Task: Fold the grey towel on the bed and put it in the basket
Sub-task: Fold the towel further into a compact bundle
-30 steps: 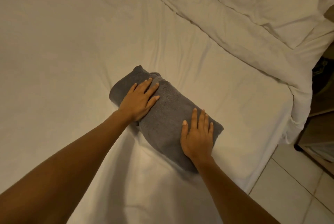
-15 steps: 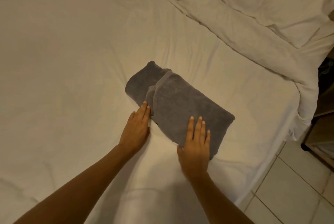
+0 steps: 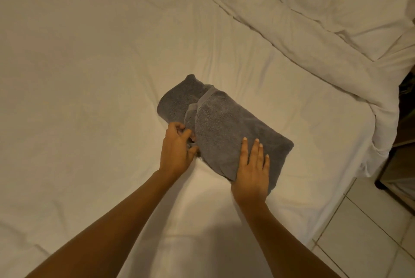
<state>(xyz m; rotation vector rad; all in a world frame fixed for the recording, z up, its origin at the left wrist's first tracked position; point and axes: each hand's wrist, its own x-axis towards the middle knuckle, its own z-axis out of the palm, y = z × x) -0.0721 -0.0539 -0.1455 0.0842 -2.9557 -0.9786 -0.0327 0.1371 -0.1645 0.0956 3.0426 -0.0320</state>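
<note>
The grey towel (image 3: 226, 125) lies folded into a thick oblong bundle on the white bed sheet (image 3: 89, 75), running from upper left to lower right. My left hand (image 3: 177, 149) is at the bundle's near left edge, its fingers curled and pinching the towel's layers there. My right hand (image 3: 253, 170) rests flat on the towel's near right corner, fingers together and stretched out, with the thumb side at the edge. No basket is in view.
A rumpled white duvet (image 3: 314, 19) is heaped along the far right of the bed. The bed's corner drops off at the right to a pale tiled floor (image 3: 370, 232). Dark wooden furniture (image 3: 404, 154) stands beside the bed at the right edge.
Both hands slid off the top of the towel toward its near edge. The left hand went from flat on the bundle to curled on the left edge. The right hand stays flat.
</note>
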